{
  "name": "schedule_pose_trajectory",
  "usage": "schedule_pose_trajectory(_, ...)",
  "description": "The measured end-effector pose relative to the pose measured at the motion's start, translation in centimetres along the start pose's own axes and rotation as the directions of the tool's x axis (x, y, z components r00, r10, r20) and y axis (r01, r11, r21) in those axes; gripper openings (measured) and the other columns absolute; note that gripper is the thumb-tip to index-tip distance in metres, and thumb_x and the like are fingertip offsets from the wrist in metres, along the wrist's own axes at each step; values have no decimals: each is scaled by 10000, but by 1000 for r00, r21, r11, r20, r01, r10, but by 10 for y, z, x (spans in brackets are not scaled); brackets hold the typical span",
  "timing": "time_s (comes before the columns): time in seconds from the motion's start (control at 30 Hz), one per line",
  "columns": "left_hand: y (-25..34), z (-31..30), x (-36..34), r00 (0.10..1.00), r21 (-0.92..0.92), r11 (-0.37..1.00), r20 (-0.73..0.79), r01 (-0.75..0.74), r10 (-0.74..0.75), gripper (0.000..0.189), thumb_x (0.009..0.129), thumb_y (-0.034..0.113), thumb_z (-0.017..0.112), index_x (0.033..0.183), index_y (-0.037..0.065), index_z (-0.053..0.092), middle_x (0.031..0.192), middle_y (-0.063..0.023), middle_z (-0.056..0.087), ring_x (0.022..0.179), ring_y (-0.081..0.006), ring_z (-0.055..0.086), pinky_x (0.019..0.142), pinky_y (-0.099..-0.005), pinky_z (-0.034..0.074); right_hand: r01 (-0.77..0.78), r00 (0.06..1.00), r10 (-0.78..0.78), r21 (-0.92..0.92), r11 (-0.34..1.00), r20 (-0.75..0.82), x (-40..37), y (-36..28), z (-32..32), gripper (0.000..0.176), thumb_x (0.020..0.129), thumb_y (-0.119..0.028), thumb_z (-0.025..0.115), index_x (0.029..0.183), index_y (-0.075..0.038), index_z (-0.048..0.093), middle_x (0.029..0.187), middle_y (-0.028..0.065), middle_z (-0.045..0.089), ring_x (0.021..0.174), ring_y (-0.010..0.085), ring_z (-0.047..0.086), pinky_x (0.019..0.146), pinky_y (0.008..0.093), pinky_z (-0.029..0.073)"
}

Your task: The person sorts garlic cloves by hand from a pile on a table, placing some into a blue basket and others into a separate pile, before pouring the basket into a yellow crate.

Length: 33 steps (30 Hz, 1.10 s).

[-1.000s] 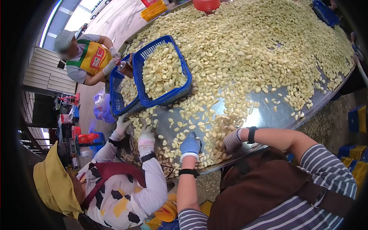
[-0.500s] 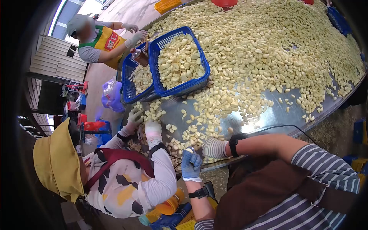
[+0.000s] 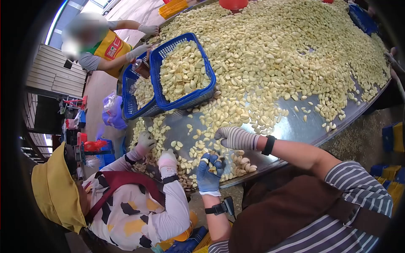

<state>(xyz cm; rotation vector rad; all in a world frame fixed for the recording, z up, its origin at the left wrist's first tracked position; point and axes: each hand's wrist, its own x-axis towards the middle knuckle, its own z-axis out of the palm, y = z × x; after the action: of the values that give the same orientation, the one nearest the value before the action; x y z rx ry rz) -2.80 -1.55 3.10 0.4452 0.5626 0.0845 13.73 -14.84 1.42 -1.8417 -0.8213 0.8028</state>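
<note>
**Lower left of the frame:** a co-worker in a yellow hat (image 3: 57,189) sets two pale-gloved hands (image 3: 167,159) among the garlic at the near edge of the metal table (image 3: 295,126).

**Upper left:** a second co-worker (image 3: 105,50) reaches toward two blue baskets (image 3: 185,101). One basket overlaps the other, and both are filled with peeled garlic.

**Lower centre:** our left hand (image 3: 209,170), in a blue glove, is curled shut around what appears to be a clove (image 3: 213,168), close to the table's near rim. Just above and to the right, our right hand (image 3: 235,138), in a striped glove, lies palm down. Its fingers stretch toward the left of the frame and grip nothing we can see.

**Between and just right of the two hands:** we find the loose cloves (image 3: 242,164). They point every way, with no common long axis. Both hands are close to them, and nothing stands in between.

**Centre to upper right:** the main garlic heap (image 3: 295,55) begins just above the right hand, with bare steel to that hand's right. Another blue basket (image 3: 360,17) sits at the upper right.
</note>
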Motion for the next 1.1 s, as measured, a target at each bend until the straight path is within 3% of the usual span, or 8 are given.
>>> schedule_pose_trajectory(0.23,-20,-8,41,988,-298,944,-20,141,-154,278,949,282,528,1075,56,631,947,-88,625,723,-206,562,580,-301,514,174,962,-232,-325,929,-147,-12,-3,-30,239,785,-193,621,966,-40,656,851,156,667,785,344,646,698,420,517)
schedule_pose_trajectory(0.37,-22,-20,31,975,-285,936,130,209,-178,243,939,280,548,1029,69,629,896,-72,598,666,-168,524,486,-238,448,325,939,-163,-626,709,303,-39,16,-19,169,736,-138,625,870,-40,653,720,144,634,700,342,645,590,441,508)
schedule_pose_trajectory(0.47,-29,3,17,978,413,893,-171,178,-116,204,886,255,610,979,74,623,742,-48,569,573,-120,503,445,-211,403,362,923,-152,-661,658,354,-41,47,10,159,722,-144,642,846,-44,646,721,133,636,706,331,652,587,439,507)
schedule_pose_trajectory(0.57,-42,6,18,905,877,259,-342,404,-254,177,838,230,662,925,77,667,591,5,527,456,-104,457,415,-232,344,337,931,-143,-641,690,335,-35,52,7,179,693,-94,630,865,-47,636,735,142,639,706,348,645,598,440,501)
schedule_pose_trajectory(0.6,-55,-44,32,987,988,-82,-136,128,-88,179,813,222,679,904,68,669,574,17,519,459,-97,464,426,-243,354,227,957,-70,-579,783,280,-35,49,-1,207,676,-72,624,881,-44,632,740,147,641,704,356,641,600,442,499)
schedule_pose_trajectory(0.7,-38,-54,26,945,976,92,-215,198,247,162,812,196,663,884,51,664,584,3,536,463,-98,460,438,-250,372,76,983,-4,-386,919,184,-28,71,-16,292,644,-24,590,935,-24,614,756,147,645,674,340,631,597,445,488)
schedule_pose_trajectory(0.9,-50,0,10,996,846,-526,-69,90,59,306,834,293,628,991,32,653,920,-177,685,845,-312,666,739,-415,507,-305,952,226,572,762,207,-48,68,-35,345,687,46,600,1018,-51,615,808,24,586,692,94,559,603,252,469)
schedule_pose_trajectory(1.1,-67,19,18,985,564,-814,-168,137,50,255,859,191,515,1032,47,634,979,-197,679,912,-347,663,793,-440,518,-86,987,-51,778,622,149,-63,80,-44,340,688,67,693,997,-57,625,972,10,579,859,106,567,711,236,486)
